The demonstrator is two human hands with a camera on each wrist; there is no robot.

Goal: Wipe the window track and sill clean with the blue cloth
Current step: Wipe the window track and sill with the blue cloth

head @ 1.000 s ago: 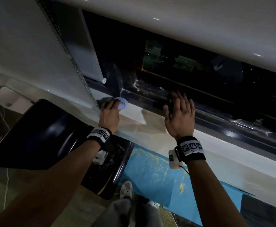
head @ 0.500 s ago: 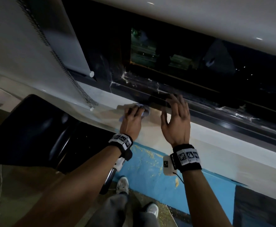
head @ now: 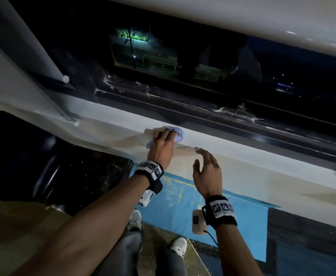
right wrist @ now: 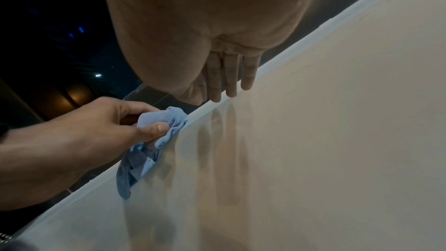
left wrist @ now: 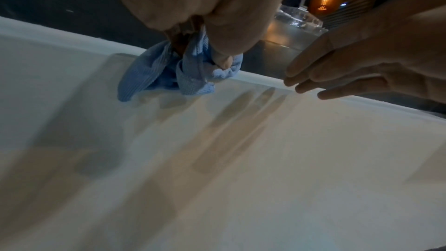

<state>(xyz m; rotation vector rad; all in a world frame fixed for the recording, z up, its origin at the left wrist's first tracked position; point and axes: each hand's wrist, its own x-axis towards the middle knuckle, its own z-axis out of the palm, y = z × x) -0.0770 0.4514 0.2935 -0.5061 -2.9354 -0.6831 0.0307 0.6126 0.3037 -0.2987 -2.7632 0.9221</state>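
My left hand [head: 163, 142] grips the bunched blue cloth [head: 178, 134] and presses it on the white sill [head: 232, 154] near its inner edge. The left wrist view shows the cloth [left wrist: 169, 75] crumpled under my fingers and thumb. From the right wrist, the left hand [right wrist: 108, 125] pinches the cloth [right wrist: 156, 119] at the sill's edge [right wrist: 265, 64]. My right hand [head: 207, 168] hovers just right of the left with straight fingers [right wrist: 229, 83], its fingertips at the sill and holding nothing. The dark window track [head: 223, 116] runs behind the sill.
A black chair [head: 43, 166] stands at the lower left against the wall. A blind's bead chain [head: 69, 116] hangs down to the sill left of my hands. Blue sheeting [head: 183, 206] covers the wall below the sill. My shoes [head: 135, 220] stand on the floor.
My left hand has wiped the cloth rightward along the sill. My right hand has drawn back from the track edge toward me and now lifts over the sill.
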